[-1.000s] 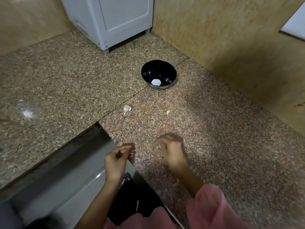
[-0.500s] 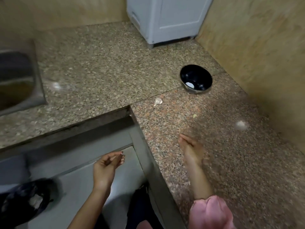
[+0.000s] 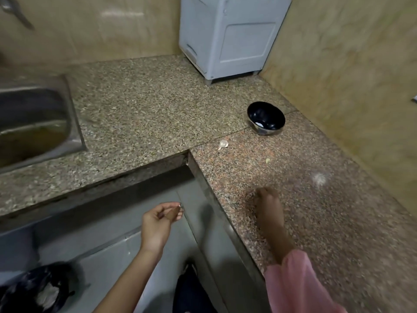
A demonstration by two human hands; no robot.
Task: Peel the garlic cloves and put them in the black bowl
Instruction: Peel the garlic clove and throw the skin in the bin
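Head view: garlic clove (image 3: pixel 223 144) well beyond hands — left hand (image 3: pixel 158 222) pinches a scrap (image 3: pixel 172 214), right hand's (image 3: pixel 268 205) grip unclear.

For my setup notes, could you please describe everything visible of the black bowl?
The black bowl is round and deep, glossy black inside with a shiny, metal-looking outer wall. It stands upright on the speckled stone counter near the wall corner, at a seam between slabs. One small white piece lies at its bottom; nothing else touches it.

Speckled granite counter (image 3: pixel 144 105), polished enough to catch glare. The bowl (image 3: pixel 265 118) is glossy black; the sink (image 3: pixel 74 123) looks like brushed steel. Sleeve (image 3: pixel 293 281): pink cloth.
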